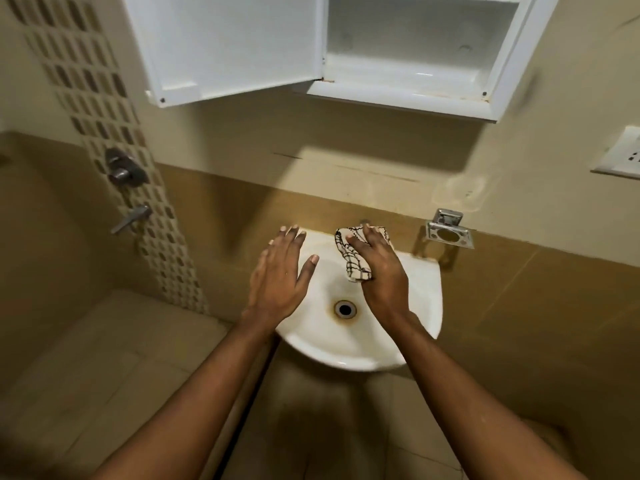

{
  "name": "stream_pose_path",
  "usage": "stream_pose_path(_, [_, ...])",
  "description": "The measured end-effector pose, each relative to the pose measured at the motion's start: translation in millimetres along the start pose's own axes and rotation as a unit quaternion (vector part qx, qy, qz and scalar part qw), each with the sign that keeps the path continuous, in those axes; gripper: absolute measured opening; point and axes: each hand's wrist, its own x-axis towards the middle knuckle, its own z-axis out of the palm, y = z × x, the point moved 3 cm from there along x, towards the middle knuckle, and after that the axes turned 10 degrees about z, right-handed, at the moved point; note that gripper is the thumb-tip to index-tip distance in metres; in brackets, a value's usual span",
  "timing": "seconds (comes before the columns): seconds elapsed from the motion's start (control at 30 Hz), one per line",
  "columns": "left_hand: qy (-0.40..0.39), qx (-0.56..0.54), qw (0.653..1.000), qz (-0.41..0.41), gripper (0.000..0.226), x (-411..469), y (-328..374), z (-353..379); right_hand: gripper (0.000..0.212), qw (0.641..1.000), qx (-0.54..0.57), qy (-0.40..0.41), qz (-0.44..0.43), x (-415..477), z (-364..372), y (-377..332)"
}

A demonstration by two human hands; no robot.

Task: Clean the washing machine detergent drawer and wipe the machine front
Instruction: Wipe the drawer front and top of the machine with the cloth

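Note:
A small white wall basin with a rust-stained drain is below me. My right hand is over its back right part, shut on a white cloth with black checks. The cloth bunches under my fingers near the back rim, where the tap is hidden. My left hand hovers flat over the basin's left rim, fingers spread, holding nothing. No washing machine or detergent drawer is in view.
A white wall cabinet hangs above with its door swung open to the left. A chrome soap holder is right of the basin, a socket plate further right. Shower valves sit on the left wall.

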Motion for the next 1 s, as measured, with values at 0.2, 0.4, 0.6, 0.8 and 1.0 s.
stream_pose_path(0.2, [0.011,0.056,0.997,-0.047,0.066,-82,10,-51,0.083,0.994,-0.011,-0.016,-0.107,-58,-10,-46])
stream_pose_path(0.4, [0.059,0.091,0.986,-0.125,0.064,-188,15,-103,0.071,0.979,0.062,-0.081,-0.179,-127,3,-94])
stream_pose_path(0.6, [0.086,0.152,0.964,-0.203,0.06,-293,11,-170,0.057,0.942,0.119,-0.144,-0.278,-200,29,-167])
stream_pose_path(0.8, [0.112,0.218,0.927,-0.285,0.062,-400,4,-239,0.051,0.902,0.21,-0.193,-0.323,-275,55,-258])
stream_pose_path(1.0, [0.121,0.244,0.895,-0.352,0.06,-516,-8,-305,0.045,0.862,0.244,-0.243,-0.372,-370,77,-354])
